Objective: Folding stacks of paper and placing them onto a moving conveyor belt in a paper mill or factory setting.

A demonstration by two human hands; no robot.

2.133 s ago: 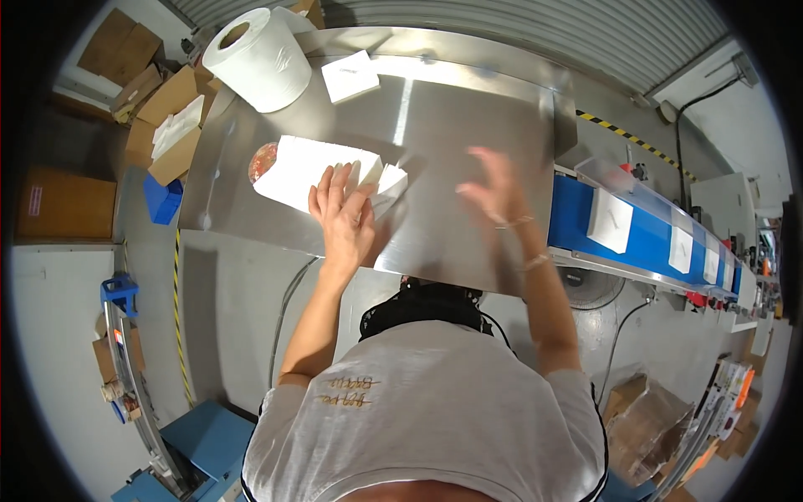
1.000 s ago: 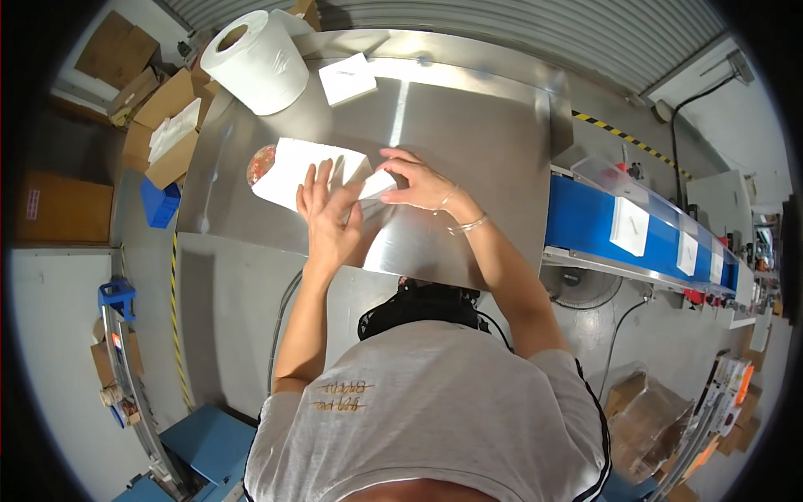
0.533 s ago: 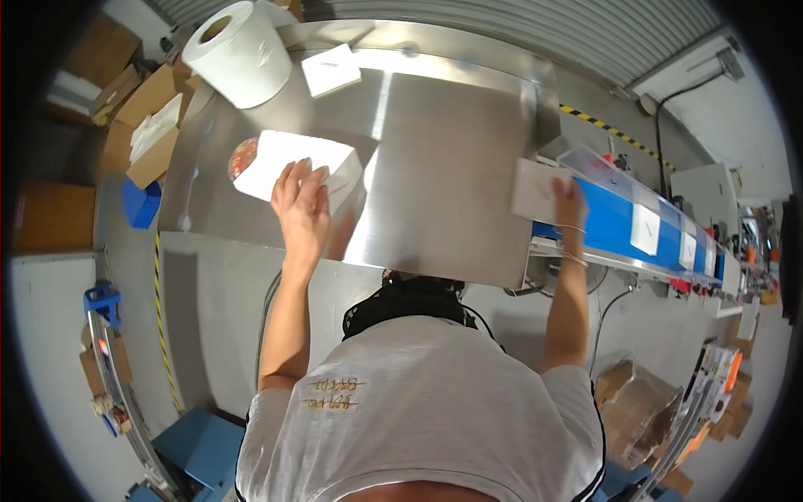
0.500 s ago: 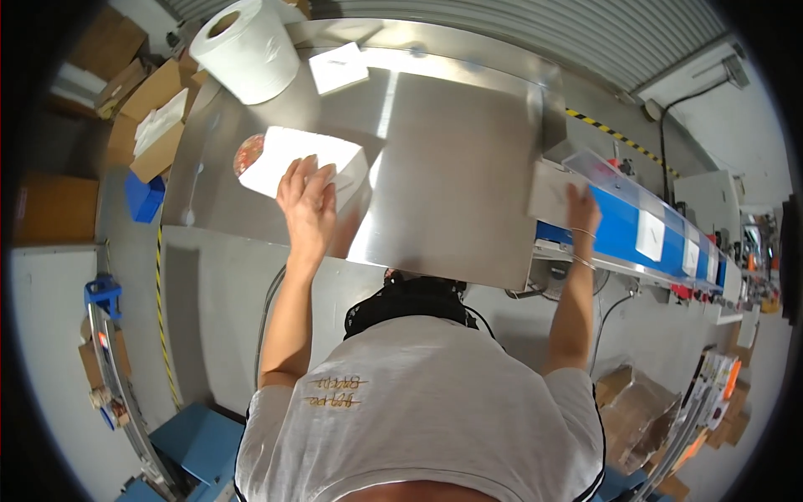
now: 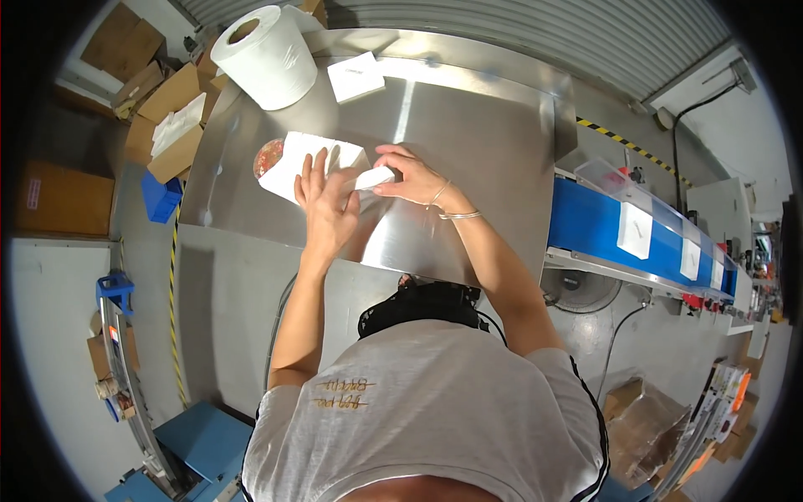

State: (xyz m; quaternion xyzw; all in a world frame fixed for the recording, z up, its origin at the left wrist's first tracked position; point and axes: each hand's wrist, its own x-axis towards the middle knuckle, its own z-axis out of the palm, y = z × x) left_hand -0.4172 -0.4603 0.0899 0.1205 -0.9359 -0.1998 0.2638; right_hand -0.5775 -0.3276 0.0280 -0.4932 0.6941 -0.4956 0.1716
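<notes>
A stack of white sheets [image 5: 288, 163] lies on the left part of a steel table. My left hand [image 5: 328, 205] rests on it, its fingers stretched out and spread apart. At the stack's right end, my right hand [image 5: 410, 177] pinches a white piece [image 5: 373, 177] between thumb and fingers. Whether that piece is one sheet or several, I cannot tell. A round, red-patterned thing [image 5: 268, 157] shows from beneath the stack's left side. Behind my hands lies a smaller white stack [image 5: 356, 76] with a thin dark mark on top.
A large white roll [image 5: 276, 71] stands at the table's back left corner. To the right, a blue conveyor belt [image 5: 583, 216] carries several white flat pieces [image 5: 635, 230] beneath a clear guard. Beyond the table's left edge are an open cardboard box [image 5: 177, 138] and a blue bin [image 5: 161, 197].
My right hand has come back from the conveyor to the stack, leaving the white piece it held there. My left hand has stayed on the stack, its fingers now straighter.
</notes>
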